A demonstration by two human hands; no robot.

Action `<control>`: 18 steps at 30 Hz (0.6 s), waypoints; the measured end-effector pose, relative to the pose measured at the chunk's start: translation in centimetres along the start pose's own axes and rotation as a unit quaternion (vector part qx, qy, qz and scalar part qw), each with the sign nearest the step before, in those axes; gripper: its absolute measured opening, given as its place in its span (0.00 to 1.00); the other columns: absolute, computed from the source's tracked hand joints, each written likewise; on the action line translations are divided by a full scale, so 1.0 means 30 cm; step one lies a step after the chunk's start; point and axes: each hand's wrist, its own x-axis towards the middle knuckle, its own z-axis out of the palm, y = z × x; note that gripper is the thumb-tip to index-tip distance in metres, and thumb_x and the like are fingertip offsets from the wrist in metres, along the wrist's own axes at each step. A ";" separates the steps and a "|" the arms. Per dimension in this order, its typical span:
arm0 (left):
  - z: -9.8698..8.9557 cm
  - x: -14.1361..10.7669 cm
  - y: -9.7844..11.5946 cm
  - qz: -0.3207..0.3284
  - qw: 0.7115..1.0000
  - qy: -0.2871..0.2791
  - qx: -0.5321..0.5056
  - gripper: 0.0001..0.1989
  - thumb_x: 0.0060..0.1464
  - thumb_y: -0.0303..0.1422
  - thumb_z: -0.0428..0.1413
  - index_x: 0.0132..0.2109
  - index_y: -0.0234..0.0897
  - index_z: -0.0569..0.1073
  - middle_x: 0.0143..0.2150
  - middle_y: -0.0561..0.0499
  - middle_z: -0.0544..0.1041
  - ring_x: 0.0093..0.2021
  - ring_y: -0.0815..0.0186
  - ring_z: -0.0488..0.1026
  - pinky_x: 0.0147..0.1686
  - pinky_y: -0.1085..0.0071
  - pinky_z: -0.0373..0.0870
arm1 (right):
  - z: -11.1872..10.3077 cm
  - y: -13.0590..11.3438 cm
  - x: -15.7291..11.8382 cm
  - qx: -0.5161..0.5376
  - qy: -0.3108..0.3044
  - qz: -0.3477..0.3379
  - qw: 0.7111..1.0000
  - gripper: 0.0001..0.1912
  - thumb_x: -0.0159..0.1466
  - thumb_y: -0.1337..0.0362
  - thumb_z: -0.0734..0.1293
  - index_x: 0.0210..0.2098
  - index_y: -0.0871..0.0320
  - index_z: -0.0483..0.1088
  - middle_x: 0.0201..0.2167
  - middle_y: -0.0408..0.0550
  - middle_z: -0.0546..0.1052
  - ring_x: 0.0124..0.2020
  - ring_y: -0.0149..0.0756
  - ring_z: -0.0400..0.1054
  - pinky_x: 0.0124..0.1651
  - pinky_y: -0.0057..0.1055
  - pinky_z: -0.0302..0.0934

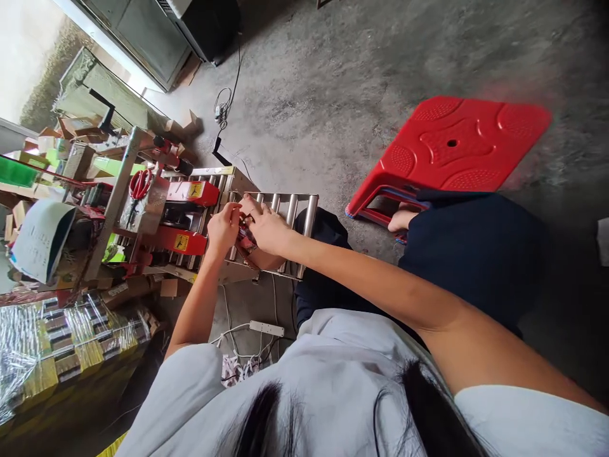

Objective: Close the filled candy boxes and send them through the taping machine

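A small open cardboard box (266,259) rests on the roller conveyor (309,219) in front of me, with dark and reddish contents showing in its opening. My left hand (223,228) is at the box's left edge, its fingers bent and closed over the opening; what they pinch is hidden. My right hand (267,227) lies across the top, gripping the box's far side and flap, with its fingers pointing toward the left hand. The two hands nearly meet above the contents.
A carton-taping machine with red guards (181,241) stands left of the conveyor, with red-handled scissors (141,184) on it. Cartons and a wrapped pallet (71,343) are farther left. A red plastic stool (461,143) is on the right. A power strip (266,329) and cables lie below.
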 end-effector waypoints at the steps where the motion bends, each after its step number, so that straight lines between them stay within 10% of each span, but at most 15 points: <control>1: -0.001 -0.001 0.001 0.003 1.000 0.002 0.003 0.15 0.67 0.35 0.45 0.50 0.42 0.75 0.45 0.50 0.82 0.43 0.61 0.78 0.40 0.69 0.66 | 0.012 -0.007 0.006 0.001 0.009 -0.003 1.000 0.28 0.62 0.74 0.62 0.62 0.63 0.68 0.74 0.55 0.43 0.67 0.65 0.55 0.67 0.60 0.55; 7: -0.007 -0.009 -0.010 0.015 0.999 -0.008 0.050 0.15 0.66 0.35 0.45 0.47 0.38 0.76 0.43 0.45 0.82 0.42 0.59 0.78 0.40 0.68 0.66 | 0.072 -0.083 0.041 0.033 -0.036 0.046 0.998 0.34 0.63 0.67 0.67 0.67 0.69 0.60 0.73 0.62 0.45 0.72 0.66 0.39 0.74 0.58 0.37; 18: 0.014 -0.013 -0.030 0.061 0.989 0.094 -0.094 0.12 0.64 0.32 0.46 0.49 0.37 0.71 0.49 0.44 0.78 0.49 0.63 0.74 0.52 0.66 0.69 | 0.173 -0.033 0.015 0.104 0.002 0.021 0.994 0.34 0.65 0.65 0.64 0.68 0.68 0.57 0.71 0.63 0.52 0.74 0.54 0.40 0.74 0.56 0.33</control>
